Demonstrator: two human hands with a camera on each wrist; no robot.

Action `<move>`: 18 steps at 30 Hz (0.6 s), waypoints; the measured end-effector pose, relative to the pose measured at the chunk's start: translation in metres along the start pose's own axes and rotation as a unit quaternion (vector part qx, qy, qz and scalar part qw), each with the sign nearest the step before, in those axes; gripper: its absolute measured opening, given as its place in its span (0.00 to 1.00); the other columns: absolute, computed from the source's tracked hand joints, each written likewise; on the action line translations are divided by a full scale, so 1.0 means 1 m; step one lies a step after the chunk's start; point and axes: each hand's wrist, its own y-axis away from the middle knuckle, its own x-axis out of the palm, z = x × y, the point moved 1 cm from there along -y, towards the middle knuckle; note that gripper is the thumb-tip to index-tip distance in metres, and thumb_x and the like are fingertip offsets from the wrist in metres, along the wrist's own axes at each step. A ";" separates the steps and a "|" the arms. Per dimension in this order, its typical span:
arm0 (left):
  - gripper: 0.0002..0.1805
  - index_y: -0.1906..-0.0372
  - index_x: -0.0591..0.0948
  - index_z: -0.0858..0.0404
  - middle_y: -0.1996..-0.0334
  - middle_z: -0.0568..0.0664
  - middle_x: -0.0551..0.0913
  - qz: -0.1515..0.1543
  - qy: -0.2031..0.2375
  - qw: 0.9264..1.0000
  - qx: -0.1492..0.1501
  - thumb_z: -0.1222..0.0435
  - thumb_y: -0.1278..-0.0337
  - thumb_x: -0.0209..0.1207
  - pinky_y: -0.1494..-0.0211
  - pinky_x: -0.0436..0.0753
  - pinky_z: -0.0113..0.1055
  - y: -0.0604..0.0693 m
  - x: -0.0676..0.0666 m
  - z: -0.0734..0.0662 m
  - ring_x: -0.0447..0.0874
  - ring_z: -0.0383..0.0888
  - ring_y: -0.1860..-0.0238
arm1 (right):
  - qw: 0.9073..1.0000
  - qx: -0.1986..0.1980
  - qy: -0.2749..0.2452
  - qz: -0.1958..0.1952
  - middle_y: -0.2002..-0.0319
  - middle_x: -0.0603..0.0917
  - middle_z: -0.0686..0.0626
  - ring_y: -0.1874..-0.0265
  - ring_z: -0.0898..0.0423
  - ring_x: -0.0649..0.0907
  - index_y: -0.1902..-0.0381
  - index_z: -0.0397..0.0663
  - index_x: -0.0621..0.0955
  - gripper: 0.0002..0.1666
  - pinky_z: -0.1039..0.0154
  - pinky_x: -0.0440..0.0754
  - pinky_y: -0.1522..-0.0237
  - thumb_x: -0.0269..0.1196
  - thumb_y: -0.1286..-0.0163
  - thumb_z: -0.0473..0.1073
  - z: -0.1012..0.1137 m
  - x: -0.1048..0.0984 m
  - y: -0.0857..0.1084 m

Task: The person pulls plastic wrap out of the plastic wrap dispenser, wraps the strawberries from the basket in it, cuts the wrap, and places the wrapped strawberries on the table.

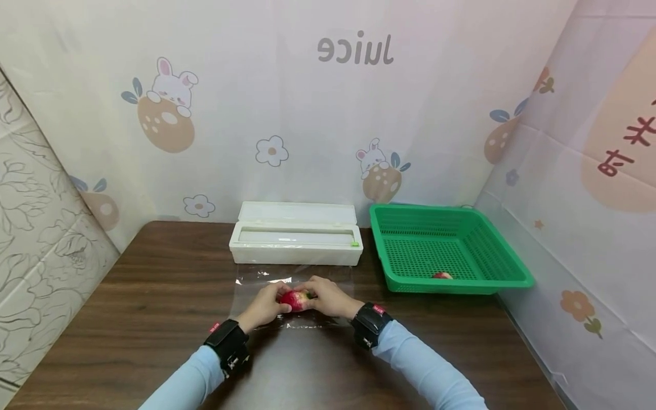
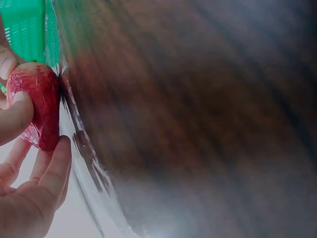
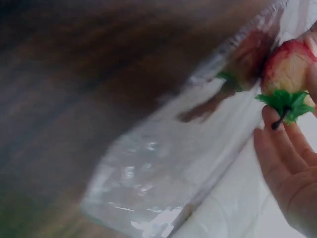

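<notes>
A red strawberry (image 1: 294,301), cream-coloured towards its green leaves and dark stem, lies on its side on a sheet of clear cling film (image 1: 246,287) on the table. My left hand (image 1: 263,308) grips its red pointed end between thumb and fingers. From the other side, my right hand (image 1: 330,297) pinches the leafy end. Both wrist views show fingertips against the fruit (image 2: 37,101), and the right wrist view shows the green leaves (image 3: 287,103). Behind the hands stands a white cling film dispenser (image 1: 297,254), its lid raised; the film stretches forward from it.
At the back right sits a green plastic basket (image 1: 461,286) with a red and cream fruit (image 1: 442,275) inside, partly hidden by the front wall. The dark wooden table (image 1: 154,319) meets a printed cloth (image 1: 318,142) at the back.
</notes>
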 end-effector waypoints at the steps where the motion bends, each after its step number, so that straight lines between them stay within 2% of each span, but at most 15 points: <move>1: 0.17 0.59 0.77 0.68 0.64 0.55 0.82 0.000 0.000 1.000 0.000 0.76 0.60 0.65 0.57 0.78 0.41 0.000 0.000 0.001 0.80 0.50 0.61 | 1.000 0.000 0.009 0.000 0.57 0.78 0.51 0.59 0.57 0.77 0.46 0.56 0.79 0.25 0.64 0.74 0.59 0.65 0.43 0.50 0.001 0.000 -0.001; 4: 0.17 0.59 0.78 0.68 0.64 0.55 0.82 -0.002 -0.005 1.000 0.002 0.75 0.60 0.65 0.58 0.78 0.41 0.000 0.001 0.003 0.80 0.49 0.62 | 1.000 -0.001 0.023 -0.008 0.56 0.79 0.52 0.57 0.57 0.78 0.50 0.53 0.81 0.24 0.64 0.75 0.57 0.67 0.45 0.51 0.003 0.002 -0.004; 10: 0.18 0.54 0.77 0.69 0.60 0.58 0.82 0.017 -0.018 1.000 0.013 0.73 0.56 0.64 0.56 0.78 0.42 0.000 0.000 0.003 0.81 0.50 0.60 | 0.999 0.015 0.019 -0.029 0.61 0.83 0.54 0.65 0.62 0.78 0.56 0.48 0.83 0.21 0.68 0.74 0.64 0.69 0.47 0.49 0.007 0.005 -0.007; 14: 0.24 0.49 0.75 0.70 0.55 0.59 0.80 0.019 -0.075 0.997 0.010 0.69 0.56 0.65 0.53 0.77 0.46 0.008 -0.008 -0.002 0.80 0.52 0.57 | 0.999 0.025 0.009 -0.030 0.59 0.83 0.52 0.63 0.61 0.79 0.55 0.46 0.82 0.22 0.67 0.75 0.62 0.69 0.47 0.47 0.009 0.003 -0.009; 18: 0.21 0.57 0.77 0.65 0.60 0.54 0.78 0.018 -0.147 0.989 0.015 0.65 0.60 0.68 0.58 0.77 0.46 0.023 -0.015 -0.008 0.78 0.49 0.60 | 0.999 0.039 -0.004 -0.023 0.55 0.83 0.50 0.60 0.59 0.80 0.51 0.45 0.81 0.24 0.67 0.75 0.60 0.68 0.47 0.47 0.008 0.001 -0.009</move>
